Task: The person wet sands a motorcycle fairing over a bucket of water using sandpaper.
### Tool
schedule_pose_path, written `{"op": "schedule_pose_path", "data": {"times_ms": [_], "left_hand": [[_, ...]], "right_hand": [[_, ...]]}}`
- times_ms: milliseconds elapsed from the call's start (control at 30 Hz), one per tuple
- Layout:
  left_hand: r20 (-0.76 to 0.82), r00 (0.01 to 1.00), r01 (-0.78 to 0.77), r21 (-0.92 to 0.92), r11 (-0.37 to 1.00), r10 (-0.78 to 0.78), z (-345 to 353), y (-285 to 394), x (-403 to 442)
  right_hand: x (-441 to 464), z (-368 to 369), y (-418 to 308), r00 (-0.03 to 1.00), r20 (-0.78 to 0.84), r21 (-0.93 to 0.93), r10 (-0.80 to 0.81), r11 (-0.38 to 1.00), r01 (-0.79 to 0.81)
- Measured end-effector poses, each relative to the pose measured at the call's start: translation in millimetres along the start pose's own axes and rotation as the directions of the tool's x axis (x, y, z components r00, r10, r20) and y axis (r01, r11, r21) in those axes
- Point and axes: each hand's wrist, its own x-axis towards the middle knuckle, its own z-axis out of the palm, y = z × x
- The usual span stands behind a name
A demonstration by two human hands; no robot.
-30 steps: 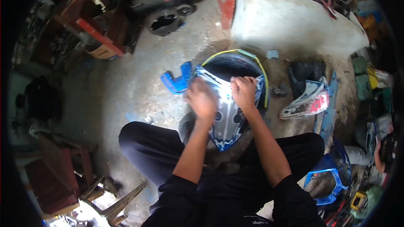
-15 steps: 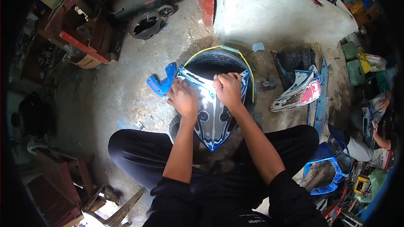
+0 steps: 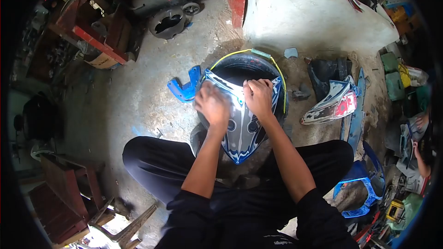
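A pointed motorcycle fairing panel (image 3: pixel 239 133), blue at its edges with worn grey and white patches, rests across a black round tub (image 3: pixel 277 71) between my knees. My right hand (image 3: pixel 258 97) has its fingers curled over the panel's upper edge, right of the middle. On the panel's upper left face lies my left hand (image 3: pixel 213 105). Motion smears its fingers, and whether anything is under them is hidden. Just left of the tub, a blue plastic bracket-shaped piece (image 3: pixel 185 87) sits on the floor.
A scuffed blue-white fairing with a red patch (image 3: pixel 344 106) lies to the right, beside a long blue strip (image 3: pixel 355 110). Further right are another person's hand (image 3: pixel 421 121) and a blue frame part (image 3: pixel 364 189). A white low wall (image 3: pixel 314 18) stands ahead.
My left hand has shifted slightly over the panel and is now more blurred. My right hand keeps its hold. The whole view has moved a little, so things appear further right.
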Motion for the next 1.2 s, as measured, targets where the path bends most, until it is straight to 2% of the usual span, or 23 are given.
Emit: {"op": "schedule_pose_path", "data": {"times_ms": [100,167,200,233,333,367,433,467,500,567,600,633,700,767,833,867,900,967,1033,1100,1133,1167,1200], "left_hand": [[0.015,0.979,-0.203,-0.054,0.978,0.204,-16,21,-24],[-0.053,0.993,-0.101,0.048,0.994,0.104,-4,-4,-8],[-0.001,0.997,0.076,-0.025,0.997,-0.076,-7,-1,5],[0.002,0.997,0.080,-0.029,0.996,-0.080,-8,6,0],[0.007,0.980,-0.198,-0.033,0.980,0.198,-12,23,-24],[-0.006,0.981,-0.194,0.010,0.981,0.194,-15,18,-23],[0.019,1.000,-0.003,0.066,0.998,0.002,-13,6,-3],[-0.010,0.996,0.090,-0.011,0.996,-0.090,-2,0,7],[-0.005,0.995,0.098,-0.014,0.995,-0.098,0,5,-1],[0.004,0.994,-0.109,-0.023,0.994,0.109,-4,18,-17],[0.012,0.990,-0.142,-0.085,0.986,0.144,-10,19,-25],[0.013,0.989,-0.147,-0.083,0.986,0.149,-13,12,-19],[-0.019,1.000,-0.001,0.034,0.999,0.002,-13,1,-2],[0.011,0.997,0.072,-0.002,0.997,-0.072,-7,9,-3],[0.035,0.988,-0.148,-0.085,0.985,0.151,-10,19,-23],[-0.014,0.977,-0.211,-0.015,0.977,0.211,-9,14,-26],[-0.010,0.977,-0.214,-0.015,0.977,0.214,-8,8,-21],[-0.035,0.999,0.027,0.014,1.000,-0.027,-3,-5,7],[0.031,0.999,-0.044,-0.017,0.999,0.045,-11,11,4],[-0.025,0.981,-0.196,-0.107,0.975,0.195,-12,18,-19],[-0.034,0.971,-0.238,-0.038,0.970,0.237,-14,14,-24],[-0.033,0.970,-0.242,-0.034,0.970,0.241,-13,7,-19],[-0.037,0.989,-0.143,-0.003,0.990,0.142,-15,1,-5]], "right_hand": [[-2,0,-1,1.000,-0.016,0.012,-0.013,1.000,0.013],[1,-2,-4,1.000,-0.001,0.012,-0.007,1.000,0.007],[4,-1,-3,1.000,-0.016,0.012,-0.016,1.000,0.017],[0,-1,-1,1.000,-0.020,0.009,-0.016,1.000,0.016],[-1,1,-2,1.000,-0.002,0.002,-0.009,1.000,0.009],[-2,2,-4,1.000,0.008,0.012,-0.021,1.000,0.021],[-1,2,-1,0.999,-0.025,-0.005,-0.027,1.000,0.027],[-2,2,1,1.000,-0.006,-0.008,-0.025,1.000,0.025],[-4,-1,2,1.000,0.004,-0.012,-0.027,1.000,0.027],[-1,0,0,0.999,0.028,-0.035,-0.027,0.999,0.028],[0,1,-2,1.000,0.018,-0.018,-0.012,1.000,0.013],[0,3,-3,1.000,0.015,-0.017,-0.008,1.000,0.008],[-1,3,0,0.999,-0.026,-0.018,-0.043,0.999,0.043],[-1,2,3,0.999,-0.019,-0.021,-0.034,0.999,0.033],[-2,2,1,1.000,0.010,-0.039,-0.026,0.999,0.026],[-1,1,-1,1.000,0.020,-0.053,-0.019,0.998,0.020],[-3,2,-2,1.000,0.019,-0.054,-0.014,0.998,0.015],[-1,3,0,0.999,-0.035,-0.011,-0.040,0.999,0.040],[-4,0,1,1.000,0.017,-0.043,-0.025,0.999,0.026],[-2,2,0,0.999,0.014,-0.056,-0.029,0.998,0.030],[-1,2,-1,1.000,0.003,-0.033,-0.024,0.999,0.024],[-2,2,-3,1.000,-0.001,-0.029,-0.020,0.999,0.020],[-1,2,-3,1.000,0.002,-0.026,-0.020,0.999,0.021]]}}
